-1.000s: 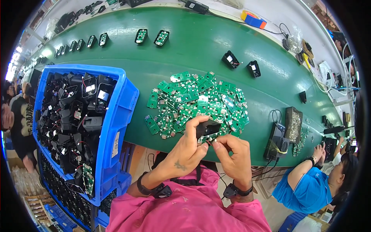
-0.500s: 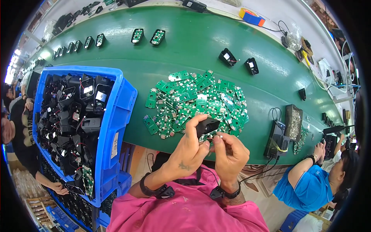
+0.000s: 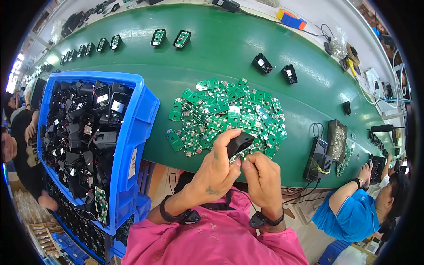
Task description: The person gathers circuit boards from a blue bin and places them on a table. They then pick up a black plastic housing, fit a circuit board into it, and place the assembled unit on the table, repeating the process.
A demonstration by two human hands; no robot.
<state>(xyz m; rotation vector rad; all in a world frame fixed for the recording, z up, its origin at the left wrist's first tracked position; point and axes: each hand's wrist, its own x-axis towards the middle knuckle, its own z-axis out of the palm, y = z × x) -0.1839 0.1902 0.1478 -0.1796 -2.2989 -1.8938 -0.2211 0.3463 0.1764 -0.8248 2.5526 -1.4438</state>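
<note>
My left hand (image 3: 215,170) is closed round a black plastic housing (image 3: 240,143), tilted just in front of the circuit board pile. Along the housing's near edge a strip of green circuit board (image 3: 235,158) shows between my fingers. The fingers of my right hand (image 3: 261,176) are pinched together right beside that edge, close to my left thumb; whatever sits between them is hidden. Beyond both hands a heap of green circuit boards (image 3: 216,108) covers the middle of the green table (image 3: 212,48).
At left stands a blue crate (image 3: 140,95) full of black housings. Housings with boards (image 3: 181,39) line the far left; two other housings (image 3: 262,63) lie far right. A black power device (image 3: 319,159) and a parts tray (image 3: 337,140) sit right. Co-workers flank both sides.
My right hand has drawn slightly left, nearer the housing, and a small white piece at its fingertips no longer shows. The left co-worker's lower hand has moved back from the crate.
</note>
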